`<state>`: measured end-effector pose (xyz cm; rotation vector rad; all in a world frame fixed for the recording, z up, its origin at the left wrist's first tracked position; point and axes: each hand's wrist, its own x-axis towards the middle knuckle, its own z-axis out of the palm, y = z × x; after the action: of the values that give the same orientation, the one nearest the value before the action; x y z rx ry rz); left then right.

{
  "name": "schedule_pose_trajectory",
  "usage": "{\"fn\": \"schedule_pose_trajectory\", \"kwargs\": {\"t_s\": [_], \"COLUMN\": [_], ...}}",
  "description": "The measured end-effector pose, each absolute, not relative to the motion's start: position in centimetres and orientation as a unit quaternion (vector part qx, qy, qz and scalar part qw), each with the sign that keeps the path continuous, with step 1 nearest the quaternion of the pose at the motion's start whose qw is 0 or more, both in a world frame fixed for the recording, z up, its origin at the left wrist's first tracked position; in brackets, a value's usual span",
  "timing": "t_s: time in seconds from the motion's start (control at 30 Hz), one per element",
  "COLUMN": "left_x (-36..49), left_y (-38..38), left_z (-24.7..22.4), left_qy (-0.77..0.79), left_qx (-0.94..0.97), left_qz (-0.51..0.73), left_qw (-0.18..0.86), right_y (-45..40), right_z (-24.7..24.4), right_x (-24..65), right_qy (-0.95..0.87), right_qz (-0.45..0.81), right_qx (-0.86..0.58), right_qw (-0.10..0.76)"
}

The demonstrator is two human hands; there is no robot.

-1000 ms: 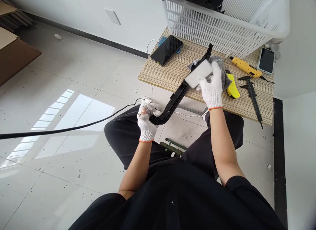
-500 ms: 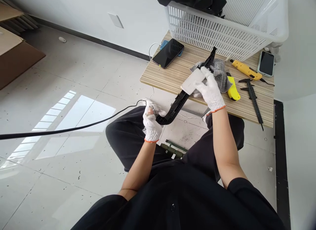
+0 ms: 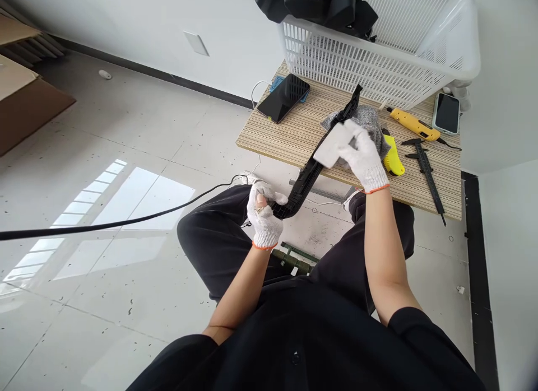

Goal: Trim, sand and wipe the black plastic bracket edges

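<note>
A long black plastic part slants from above my knees up over the table's front edge. Its lower end is in my left hand, gloved in white with the thumb tip bare. My right hand, also in a white glove, pinches a flat white pad over the middle of the part. Whether the pad touches the part cannot be made out. A grey cloth lies on the table behind my right hand, partly hidden by it and the black part.
On the striped wooden table lie a black phone, a yellow-handled brush, a yellow rotary tool, a caliper and a white-edged phone. Behind stands a white basket with black parts. A black cable crosses at left.
The white pad in my right hand has shifted slightly right and tilted, baring more of the black part. My left hand still holds the lower end. The view has shifted a little.
</note>
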<state>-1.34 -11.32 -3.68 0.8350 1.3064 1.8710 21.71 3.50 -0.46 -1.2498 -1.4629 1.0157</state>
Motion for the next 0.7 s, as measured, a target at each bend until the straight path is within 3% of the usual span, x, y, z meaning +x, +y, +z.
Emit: {"fn": "schedule_pose_trajectory", "kwargs": {"t_s": [0.17, 0.3, 0.7], "left_x": [-1.5, -1.8, -1.8], "left_y": [-11.1, -11.1, -11.0], "left_z": [-3.8, -3.9, -3.1], "left_qy": [0.477, 0.458, 0.506], "left_qx": [0.337, 0.339, 0.28], "left_qz": [0.739, 0.732, 0.721], "left_qw": [0.335, 0.373, 0.383], "right_y": [3.9, 4.5, 4.4], "right_z": [-0.7, -0.5, -1.0], "right_x": [21.8, 21.9, 22.5], "right_qy": [-0.549, -0.562, -0.565], "right_qz": [0.406, 0.445, 0.409], "right_qx": [-0.534, -0.525, -0.519], "right_qw": [0.498, 0.459, 0.494]}}
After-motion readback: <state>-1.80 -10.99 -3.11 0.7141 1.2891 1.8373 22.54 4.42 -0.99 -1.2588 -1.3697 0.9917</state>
